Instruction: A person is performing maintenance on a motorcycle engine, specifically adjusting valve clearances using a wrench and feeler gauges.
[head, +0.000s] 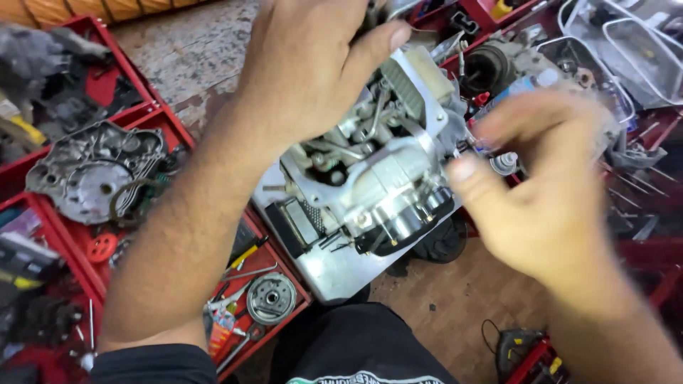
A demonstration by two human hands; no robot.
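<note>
Steadying the engine block (370, 185) from above, left hand (306, 71) rests on its upper end, fingers curled over the casting, thumb extended. Block sits on a grey plate between the red trays (178, 128), just ahead of the person's lap. Right hand (548, 199), blurred, pinches something small at the block's right side; what it grips cannot be told. Step judged: fitting or working a small part on that flank. Next move likely needs fine fingertip alignment while the left keeps the block from turning.
</note>
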